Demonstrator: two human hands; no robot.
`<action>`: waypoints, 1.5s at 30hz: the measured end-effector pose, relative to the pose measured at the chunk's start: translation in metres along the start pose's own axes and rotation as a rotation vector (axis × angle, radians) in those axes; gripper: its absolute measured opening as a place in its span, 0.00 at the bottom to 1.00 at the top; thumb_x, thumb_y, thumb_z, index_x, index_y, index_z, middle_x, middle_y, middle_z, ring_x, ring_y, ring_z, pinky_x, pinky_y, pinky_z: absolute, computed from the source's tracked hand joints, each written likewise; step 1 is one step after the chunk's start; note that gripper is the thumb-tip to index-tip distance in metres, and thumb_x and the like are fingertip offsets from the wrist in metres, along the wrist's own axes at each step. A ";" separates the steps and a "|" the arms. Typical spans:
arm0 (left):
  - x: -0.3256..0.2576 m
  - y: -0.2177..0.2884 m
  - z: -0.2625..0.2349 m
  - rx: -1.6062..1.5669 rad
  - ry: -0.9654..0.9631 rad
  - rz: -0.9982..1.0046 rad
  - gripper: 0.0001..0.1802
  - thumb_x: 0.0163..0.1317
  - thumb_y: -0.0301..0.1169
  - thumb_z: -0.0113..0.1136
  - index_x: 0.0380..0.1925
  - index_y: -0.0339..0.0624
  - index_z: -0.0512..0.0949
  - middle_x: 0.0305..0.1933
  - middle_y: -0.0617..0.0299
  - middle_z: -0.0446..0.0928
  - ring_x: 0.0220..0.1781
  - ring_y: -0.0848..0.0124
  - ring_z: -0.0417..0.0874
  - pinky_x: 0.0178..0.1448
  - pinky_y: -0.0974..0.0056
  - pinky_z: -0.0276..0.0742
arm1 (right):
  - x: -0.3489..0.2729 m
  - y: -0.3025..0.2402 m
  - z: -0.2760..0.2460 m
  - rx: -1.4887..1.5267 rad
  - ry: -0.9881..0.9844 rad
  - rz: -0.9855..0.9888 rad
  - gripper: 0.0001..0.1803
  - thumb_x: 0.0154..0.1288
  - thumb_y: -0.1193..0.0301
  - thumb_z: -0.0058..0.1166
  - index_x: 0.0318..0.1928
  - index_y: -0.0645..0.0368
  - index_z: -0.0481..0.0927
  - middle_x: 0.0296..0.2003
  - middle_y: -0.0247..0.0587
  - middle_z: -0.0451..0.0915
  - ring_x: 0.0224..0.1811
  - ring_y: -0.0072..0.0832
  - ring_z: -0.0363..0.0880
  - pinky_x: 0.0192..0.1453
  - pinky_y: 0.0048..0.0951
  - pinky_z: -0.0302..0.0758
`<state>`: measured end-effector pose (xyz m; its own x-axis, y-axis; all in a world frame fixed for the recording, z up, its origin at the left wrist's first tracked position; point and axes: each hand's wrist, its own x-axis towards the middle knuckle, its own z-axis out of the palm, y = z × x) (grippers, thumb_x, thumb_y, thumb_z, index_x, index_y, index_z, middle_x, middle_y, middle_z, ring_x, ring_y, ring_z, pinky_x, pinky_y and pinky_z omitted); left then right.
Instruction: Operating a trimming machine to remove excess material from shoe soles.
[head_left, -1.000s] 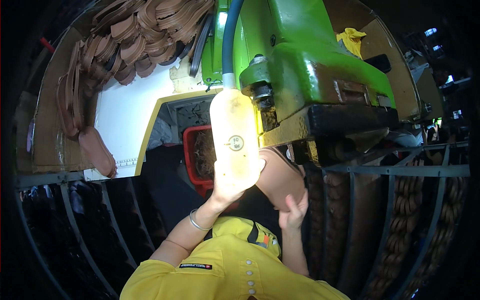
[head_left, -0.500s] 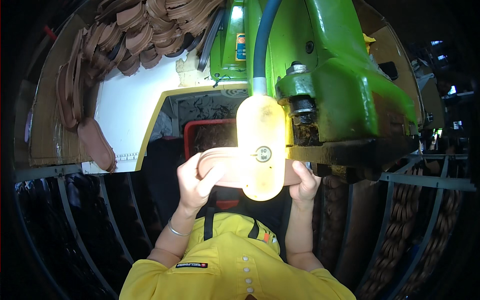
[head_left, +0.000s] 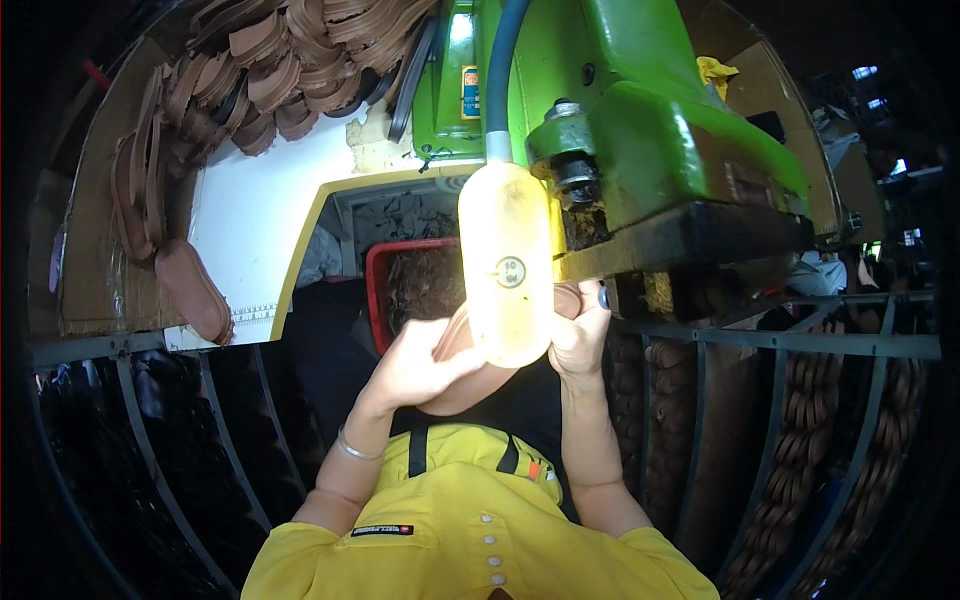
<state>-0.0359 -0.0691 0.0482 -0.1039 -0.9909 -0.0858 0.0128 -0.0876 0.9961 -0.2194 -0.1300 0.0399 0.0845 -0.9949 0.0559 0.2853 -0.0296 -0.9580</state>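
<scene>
Small orange-and-blue rectangular label (head_left: pixel 470 92) on the green machine (head_left: pixel 640 130), upper centre; round sticker (head_left: pixel 510 272) on the yellowish lamp cover (head_left: pixel 505 265); left hand (head_left: pixel 415 360) curled around the brown shoe sole (head_left: pixel 470 375), right hand (head_left: pixel 580 335) gripping its other end; sole sits just under the machine head, partly behind the lamp cover.

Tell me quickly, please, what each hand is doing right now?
Left hand: closed on the brown shoe sole.
Right hand: gripping the same sole's other end.
</scene>
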 end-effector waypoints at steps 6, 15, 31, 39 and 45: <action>0.037 0.001 0.007 0.364 -0.044 0.438 0.09 0.48 0.25 0.60 0.27 0.29 0.77 0.18 0.51 0.71 0.17 0.62 0.67 0.26 0.64 0.67 | -0.011 -0.009 -0.024 0.086 0.220 -0.134 0.12 0.57 0.83 0.56 0.43 0.64 0.75 0.34 0.30 0.77 0.36 0.16 0.73 0.47 0.21 0.70; 0.000 0.025 -0.001 0.273 0.170 0.109 0.07 0.54 0.25 0.62 0.27 0.30 0.78 0.19 0.54 0.77 0.19 0.72 0.77 0.27 0.69 0.72 | -0.005 0.024 -0.019 0.025 -0.091 -0.067 0.19 0.53 0.85 0.53 0.48 0.74 0.72 0.41 0.45 0.79 0.41 0.24 0.79 0.47 0.24 0.74; 0.026 -0.018 0.042 0.060 0.356 0.425 0.09 0.48 0.20 0.61 0.32 0.31 0.80 0.31 0.50 0.82 0.31 0.61 0.84 0.38 0.64 0.79 | -0.138 0.022 -0.033 -0.041 -0.077 0.542 0.23 0.55 0.73 0.65 0.49 0.69 0.74 0.44 0.41 0.79 0.46 0.23 0.78 0.52 0.26 0.74; 0.014 -0.028 0.036 -0.090 0.182 0.284 0.15 0.54 0.20 0.62 0.44 0.31 0.76 0.39 0.57 0.80 0.39 0.70 0.81 0.46 0.68 0.76 | -0.110 -0.020 -0.092 0.048 0.354 0.186 0.15 0.52 0.76 0.60 0.40 0.66 0.74 0.37 0.39 0.80 0.38 0.21 0.78 0.46 0.22 0.74; 0.026 -0.022 0.038 -0.172 0.117 0.193 0.12 0.49 0.21 0.65 0.37 0.30 0.79 0.35 0.55 0.82 0.35 0.70 0.84 0.43 0.67 0.78 | -0.037 -0.043 -0.091 -0.061 0.413 -0.029 0.15 0.58 0.75 0.56 0.46 0.66 0.73 0.39 0.40 0.79 0.42 0.24 0.77 0.51 0.25 0.71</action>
<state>-0.0766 -0.0886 0.0254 0.0327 -0.9951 0.0930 0.1909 0.0975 0.9768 -0.3218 -0.1007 0.0532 -0.3157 -0.9486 -0.0229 0.2243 -0.0511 -0.9732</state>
